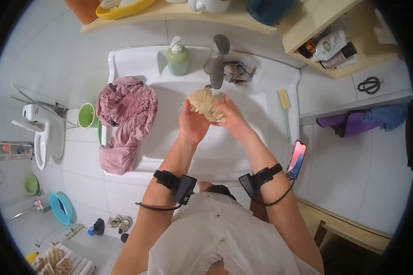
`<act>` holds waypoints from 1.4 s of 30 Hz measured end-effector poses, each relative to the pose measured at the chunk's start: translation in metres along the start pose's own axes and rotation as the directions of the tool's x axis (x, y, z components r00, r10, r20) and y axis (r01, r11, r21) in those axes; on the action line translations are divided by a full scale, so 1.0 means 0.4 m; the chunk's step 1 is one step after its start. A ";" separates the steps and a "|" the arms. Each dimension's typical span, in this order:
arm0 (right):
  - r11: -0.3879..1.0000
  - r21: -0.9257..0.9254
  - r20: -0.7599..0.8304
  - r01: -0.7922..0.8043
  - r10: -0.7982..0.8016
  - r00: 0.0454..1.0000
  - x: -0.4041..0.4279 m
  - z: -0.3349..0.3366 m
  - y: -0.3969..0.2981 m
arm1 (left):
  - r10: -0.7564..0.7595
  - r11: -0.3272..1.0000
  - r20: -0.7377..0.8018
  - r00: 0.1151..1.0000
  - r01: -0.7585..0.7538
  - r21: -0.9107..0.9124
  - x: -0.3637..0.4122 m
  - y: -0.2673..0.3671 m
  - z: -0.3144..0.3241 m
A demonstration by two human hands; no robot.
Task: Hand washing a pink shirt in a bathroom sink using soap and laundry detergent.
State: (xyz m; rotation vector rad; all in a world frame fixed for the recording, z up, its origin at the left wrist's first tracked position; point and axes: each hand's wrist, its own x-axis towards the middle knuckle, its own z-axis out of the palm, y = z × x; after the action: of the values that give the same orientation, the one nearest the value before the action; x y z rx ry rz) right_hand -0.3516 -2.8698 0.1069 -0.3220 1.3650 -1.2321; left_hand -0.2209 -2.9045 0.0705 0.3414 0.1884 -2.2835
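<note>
Both my hands hold a wet, crumpled pale yellow cloth [206, 103] under the faucet [216, 63] of a white washbasin [209, 151]. My left hand [195, 123] cups the cloth from the left and below, palm up. My right hand [231, 115] grips its right side, fingers partly hidden by the cloth. A pink garment [127, 120] lies bunched over the basin's left edge. Behind the faucet's right side rests a crumpled beige and blue cloth [240, 73]. A green pump bottle [177, 60] stands at the back rim, left of the faucet.
A scrub brush [284, 113] lies on the basin's right side, near a phone [296, 160] at the edge. Wooden shelves [179, 15] with containers run above. A green bucket [86, 116] stands left of the basin, and a toilet [50, 137] is farther left.
</note>
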 end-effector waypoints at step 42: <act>0.988 0.132 -0.056 -0.085 0.093 0.994 0.061 -0.054 -0.007 | 0.003 0.951 -0.144 0.990 0.042 0.306 0.029 -0.020 -0.004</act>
State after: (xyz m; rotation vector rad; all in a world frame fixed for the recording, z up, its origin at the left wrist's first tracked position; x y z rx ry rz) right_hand -0.3773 -2.8804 0.0899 -0.1317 1.3307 -1.2580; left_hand -0.2339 -2.9068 0.0659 0.6689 -0.0961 -2.3089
